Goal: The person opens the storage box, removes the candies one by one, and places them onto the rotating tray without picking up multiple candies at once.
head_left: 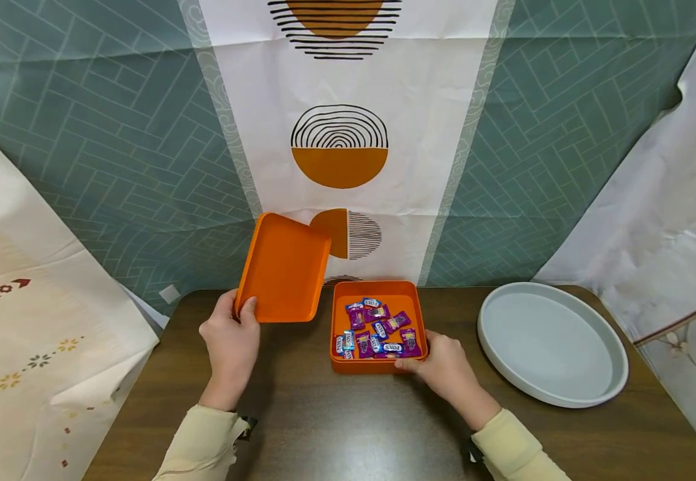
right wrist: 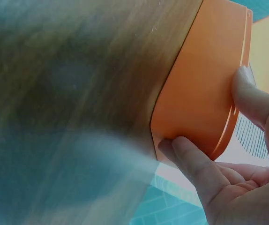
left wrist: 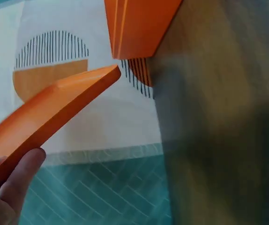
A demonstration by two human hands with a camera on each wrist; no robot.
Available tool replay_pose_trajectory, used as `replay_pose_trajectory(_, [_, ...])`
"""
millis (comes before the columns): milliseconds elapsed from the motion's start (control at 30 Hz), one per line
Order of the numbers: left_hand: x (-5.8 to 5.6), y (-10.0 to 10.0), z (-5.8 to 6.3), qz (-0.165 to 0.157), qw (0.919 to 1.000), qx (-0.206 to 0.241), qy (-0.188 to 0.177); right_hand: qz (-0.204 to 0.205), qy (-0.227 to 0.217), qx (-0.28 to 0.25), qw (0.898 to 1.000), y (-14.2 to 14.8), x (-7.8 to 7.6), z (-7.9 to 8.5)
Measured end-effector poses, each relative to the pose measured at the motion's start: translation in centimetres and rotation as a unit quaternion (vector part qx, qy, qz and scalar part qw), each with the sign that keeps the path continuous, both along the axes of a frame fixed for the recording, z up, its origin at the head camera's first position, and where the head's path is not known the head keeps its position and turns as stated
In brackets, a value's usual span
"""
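In the head view, my left hand (head_left: 232, 345) pinches a shallow orange lid (head_left: 288, 272) by its lower left corner, thumb on the inner face. The lid is tilted up, above the table and left of an open orange box (head_left: 357, 367). Inside the box lie several small wrapped candies (head_left: 380, 329), some purple, some blue and white. My right hand (head_left: 446, 369) grips the box at its near right corner. From the right wrist view, the thumb (right wrist: 243, 82) lies at the rim and the fingers (right wrist: 190, 157) press the side wall. The box rests on the table.
A round pale grey tray (head_left: 552, 344) with a low rim sits at the right of the dark wooden table (head_left: 300, 427). Patterned cloth (head_left: 348, 80) hangs directly behind the table's far edge, and more light cloth (head_left: 35, 321) drapes at the left side.
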State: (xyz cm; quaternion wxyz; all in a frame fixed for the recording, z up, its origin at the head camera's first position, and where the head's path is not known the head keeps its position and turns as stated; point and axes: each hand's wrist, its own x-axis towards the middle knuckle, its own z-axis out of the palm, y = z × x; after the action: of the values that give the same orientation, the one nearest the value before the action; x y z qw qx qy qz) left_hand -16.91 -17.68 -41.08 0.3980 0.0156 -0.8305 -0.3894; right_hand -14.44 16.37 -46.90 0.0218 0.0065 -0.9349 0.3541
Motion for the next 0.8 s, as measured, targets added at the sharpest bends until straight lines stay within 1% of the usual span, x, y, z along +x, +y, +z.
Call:
replay_pose_trajectory(67, [0.2, -0.6, -0.4, 0.016, 0.9994, 0.01, -0.03, -0.002, -0.003, -0.002, 1.0, 0.0, 0.0, 0.0])
replay_pose_trajectory(133, [0.3, -1.1, -0.7, 0.022, 0.9975, 0.025, -0.062, -0.006, -0.005, -0.003, 1.0, -0.1, 0.1, -0.1])
replay_pose_trajectory(267, [0.4, -1.8, -1.1, 0.006, 0.9902, 0.082, -0.112, -0.015, -0.009, -0.004, 1.0, -0.2, 0.1, 0.0])
replay_pose_trajectory(333, [0.3, -2.1, -1.3, -0.005, 0.9842, 0.111, -0.138, -0.016, -0.011, -0.003, 1.0, -0.3, 0.1, 0.0])
replay_pose_trajectory(467, [0.1, -2.6, -1.7, -0.012, 0.9711, 0.146, -0.188, -0.017, -0.015, -0.001, 1.0, -0.4, 0.1, 0.1])
replay_pose_trajectory(600, [0.1, -3.1, -2.1, -0.01, 0.9593, 0.155, -0.236, -0.019, -0.02, 0.001, 1.0, -0.4, 0.2, 0.1])
replay_pose_trajectory(700, [0.3, -3.4, -2.4, -0.009, 0.9517, 0.159, -0.262, -0.02, -0.022, 0.001, 1.0, -0.4, 0.2, 0.1])
replay_pose_trajectory(800, [0.4, -3.8, -2.6, -0.016, 0.941, 0.179, -0.287, -0.019, -0.021, 0.003, 1.0, -0.4, 0.2, 0.1])
